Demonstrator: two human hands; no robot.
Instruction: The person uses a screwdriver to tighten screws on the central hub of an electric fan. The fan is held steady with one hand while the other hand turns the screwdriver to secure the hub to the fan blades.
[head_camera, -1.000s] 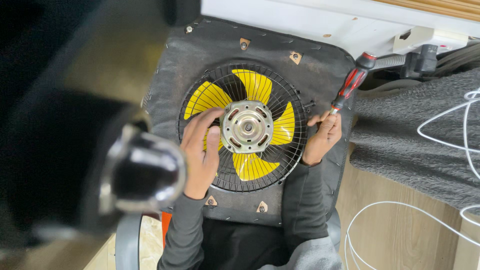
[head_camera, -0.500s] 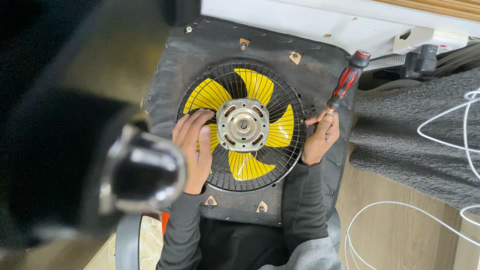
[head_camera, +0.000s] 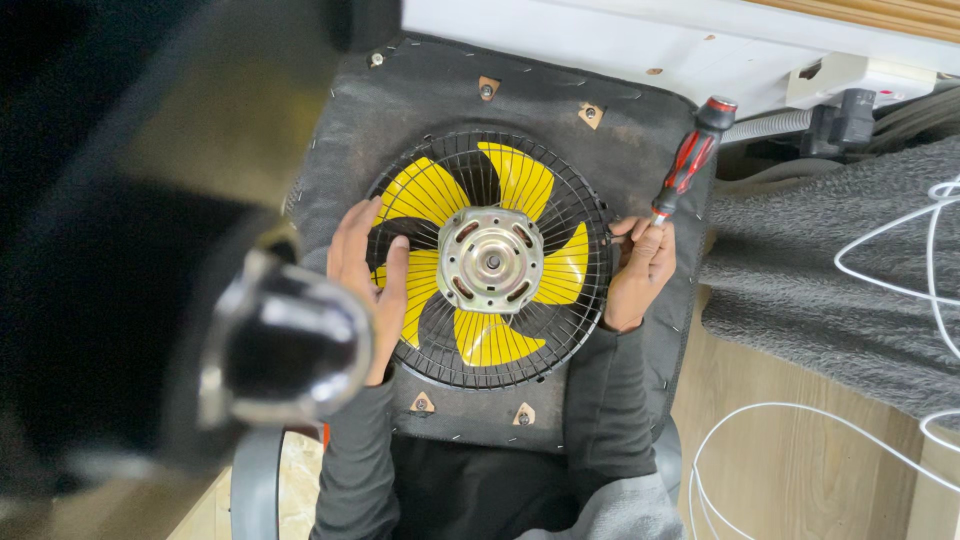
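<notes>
Head view, looking straight down: nearest us a blurred dark metal tube (head_camera: 285, 345) blocks the lower left, so part of the left forearm is hidden. Past it, our left hand (head_camera: 368, 285) lies flat and open on the wire guard (head_camera: 490, 260), fingers spread over the left rim, gripping nothing, only pressing. Our right hand (head_camera: 640, 272) is closed around the shaft end of a screwdriver (head_camera: 688, 165) with a red and black handle, its tip at the guard's right rim; we cannot tell whether the tip sits in a screw. Risks as we judge them: the tip could slip off the thin wires and jab the seat pad (head_camera: 450, 95) or our fingers, since the hand holds low near the tip; the guard could turn or slide on the soft pad because only a flat palm steadies it; a finger could poke through the wires against a blade. The fan lies face down in the middle of the dark grey pad: round black wire guard, yellow blades (head_camera: 520, 180) under it, a silver motor housing (head_camera: 490, 260) at the centre. Farther off, a grey blanket (head_camera: 820, 280), white cables (head_camera: 880, 280) and a white board edge (head_camera: 600, 30).
</notes>
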